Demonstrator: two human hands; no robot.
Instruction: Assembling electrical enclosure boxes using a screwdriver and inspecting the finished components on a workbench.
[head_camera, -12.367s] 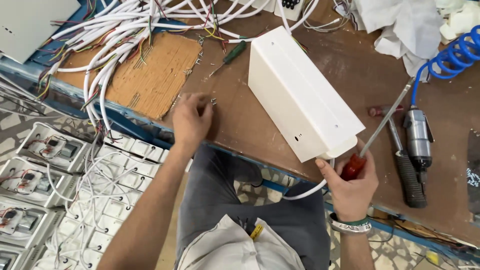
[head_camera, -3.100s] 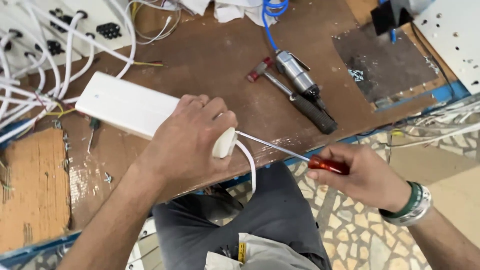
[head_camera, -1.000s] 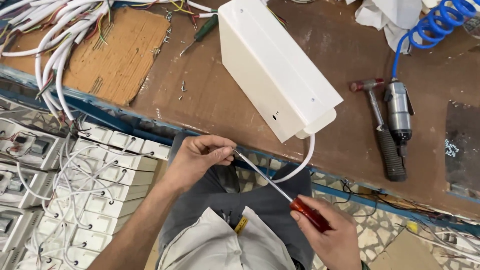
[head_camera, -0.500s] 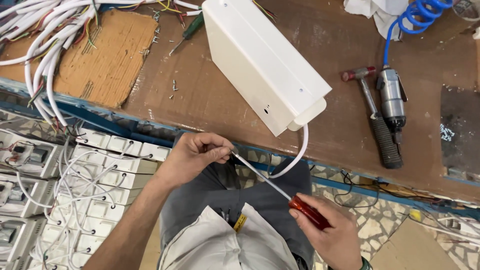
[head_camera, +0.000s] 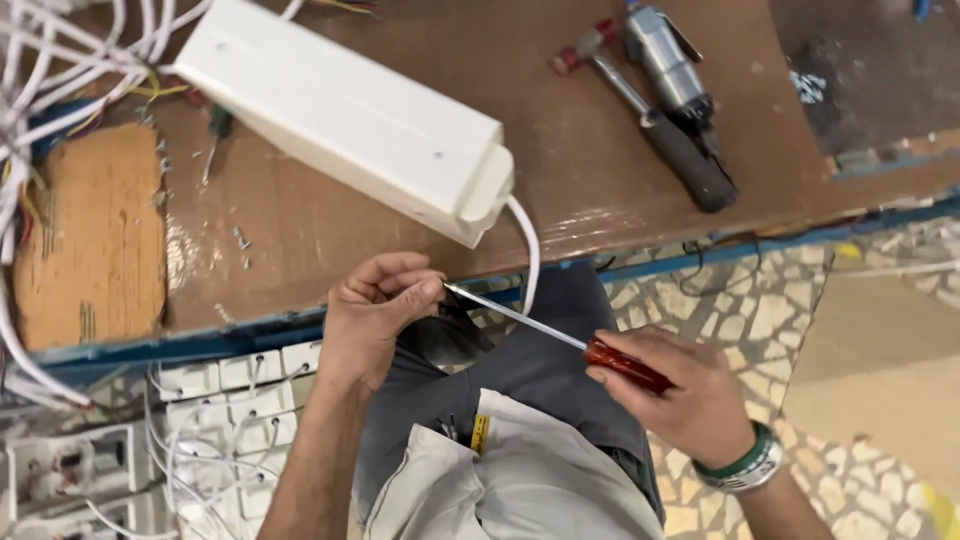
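Below the bench edge, over the person's lap, the left hand (head_camera: 375, 315) has its fingertips pressed together at the tip of the screwdriver (head_camera: 560, 335), pinching something too small to make out, probably a screw. A few loose screws (head_camera: 240, 240) lie on the brown bench (head_camera: 600, 190) above it, beside the cardboard sheet (head_camera: 90, 235). Further right, the long white plastic box (head_camera: 350, 115) rests on the bench, its white cable (head_camera: 530, 245) looping down over the edge. The right hand (head_camera: 680, 395) is closed around the red handle. I judge that the tiny part could slip from the pinch and drop to the tiled floor (head_camera: 740, 310), since nothing lies beneath it, and the sharp tip could jab a finger. Against half a second ago, both hands keep nearly the same grip, while the box sits higher in view.
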